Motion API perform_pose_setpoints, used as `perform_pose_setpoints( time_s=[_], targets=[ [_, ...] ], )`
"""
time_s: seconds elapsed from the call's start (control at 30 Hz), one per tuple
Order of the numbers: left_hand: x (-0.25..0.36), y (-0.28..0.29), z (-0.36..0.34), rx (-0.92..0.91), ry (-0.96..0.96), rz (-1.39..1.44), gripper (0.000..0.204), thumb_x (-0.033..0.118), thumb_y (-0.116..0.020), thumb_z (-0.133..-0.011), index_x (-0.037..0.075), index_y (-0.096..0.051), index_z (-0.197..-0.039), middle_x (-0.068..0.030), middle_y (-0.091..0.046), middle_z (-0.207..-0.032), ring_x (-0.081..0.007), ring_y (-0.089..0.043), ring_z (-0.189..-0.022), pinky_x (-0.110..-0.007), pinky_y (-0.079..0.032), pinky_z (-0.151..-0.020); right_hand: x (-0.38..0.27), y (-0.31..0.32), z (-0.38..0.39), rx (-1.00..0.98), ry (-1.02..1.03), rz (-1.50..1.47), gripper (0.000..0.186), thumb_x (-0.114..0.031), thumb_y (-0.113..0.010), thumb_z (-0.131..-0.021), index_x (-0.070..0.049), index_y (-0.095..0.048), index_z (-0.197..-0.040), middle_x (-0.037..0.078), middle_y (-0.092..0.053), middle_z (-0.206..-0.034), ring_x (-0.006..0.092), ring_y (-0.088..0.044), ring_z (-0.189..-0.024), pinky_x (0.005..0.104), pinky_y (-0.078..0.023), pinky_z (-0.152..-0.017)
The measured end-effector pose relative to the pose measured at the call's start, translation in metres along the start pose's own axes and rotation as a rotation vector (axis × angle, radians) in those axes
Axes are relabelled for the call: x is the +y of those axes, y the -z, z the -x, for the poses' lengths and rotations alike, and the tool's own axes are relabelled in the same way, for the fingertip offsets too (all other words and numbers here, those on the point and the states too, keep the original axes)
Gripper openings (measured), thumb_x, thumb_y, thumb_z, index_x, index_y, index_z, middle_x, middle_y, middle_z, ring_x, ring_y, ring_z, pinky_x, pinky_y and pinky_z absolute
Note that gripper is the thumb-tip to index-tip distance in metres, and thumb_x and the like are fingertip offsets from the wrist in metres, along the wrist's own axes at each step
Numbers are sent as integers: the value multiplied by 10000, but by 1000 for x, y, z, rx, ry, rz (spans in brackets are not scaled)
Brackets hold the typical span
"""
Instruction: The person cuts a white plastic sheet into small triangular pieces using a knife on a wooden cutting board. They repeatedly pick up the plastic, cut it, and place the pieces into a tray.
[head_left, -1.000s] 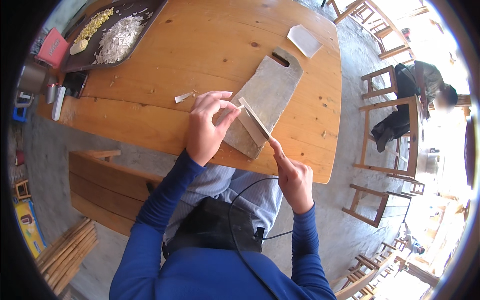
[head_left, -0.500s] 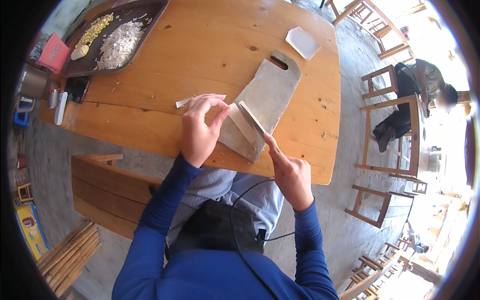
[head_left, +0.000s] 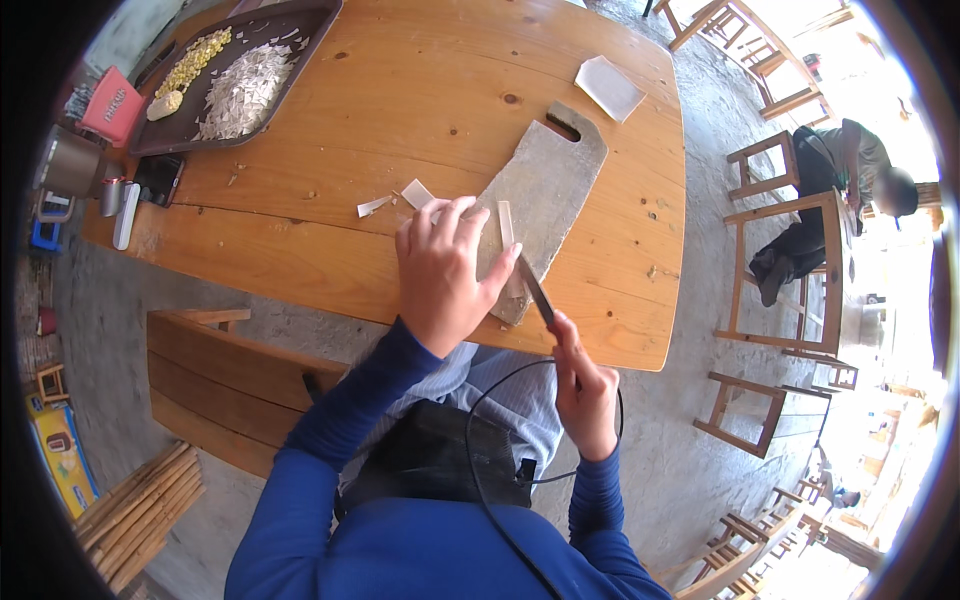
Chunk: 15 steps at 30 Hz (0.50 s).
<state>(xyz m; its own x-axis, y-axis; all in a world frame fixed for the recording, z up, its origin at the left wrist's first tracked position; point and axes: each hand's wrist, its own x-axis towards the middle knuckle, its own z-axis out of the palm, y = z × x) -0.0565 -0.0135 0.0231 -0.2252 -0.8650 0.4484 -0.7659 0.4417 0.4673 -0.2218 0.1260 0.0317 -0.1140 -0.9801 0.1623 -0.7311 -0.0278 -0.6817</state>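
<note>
"How is the left hand (head_left: 445,285) set?"
"Back upward, fingers (head_left: 447,222) reaching forward, slightly bent and a little apart. The thumb (head_left: 502,272) juts out toward the right side."
"And its arm?"
"The left forearm (head_left: 352,398) comes up at a slant, angled inward, blue sleeve bunched along it down to the wrist."
"The right hand (head_left: 585,395)?"
"Closer to the body than the left and well apart from it, closed in a firm grip, a finger directed forward, the others curled."
"Right forearm (head_left: 598,490)?"
"Steeper, nearly straight ahead, the sleeve ending at the bare wrist (head_left: 598,445)."
</note>
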Motion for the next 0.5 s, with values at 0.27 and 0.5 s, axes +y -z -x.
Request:
perform_pose_setpoints(
  time_s=[0.27, 0.5],
  targets=[
    [-9, -12, 5, -35, -19, 32, 338, 340, -715, -870, 123, -734, -1127, -87, -591, -1332, -315, -476, -1293, -504, -289, -1068, -1, 2, -2, 137, 17, 42, 445, 41, -570, -933, -24, -557, -1372, 168, -705, -1161, 266, -746, -870, 323, -580, -723],
    [-15, -12, -1, -75, -88, 92, 268, 297, -711, -861, 174, -772, -1091, -123, -539, -1417, -351, -392, -1372, -523, -247, -1089, 2, -15, -31, 125, 80, 210, 609, 65, -579, -825, -113, -552, -1407, 99, -581, -640, 242, -595, -506, 369, -495, -521]
  ],
)
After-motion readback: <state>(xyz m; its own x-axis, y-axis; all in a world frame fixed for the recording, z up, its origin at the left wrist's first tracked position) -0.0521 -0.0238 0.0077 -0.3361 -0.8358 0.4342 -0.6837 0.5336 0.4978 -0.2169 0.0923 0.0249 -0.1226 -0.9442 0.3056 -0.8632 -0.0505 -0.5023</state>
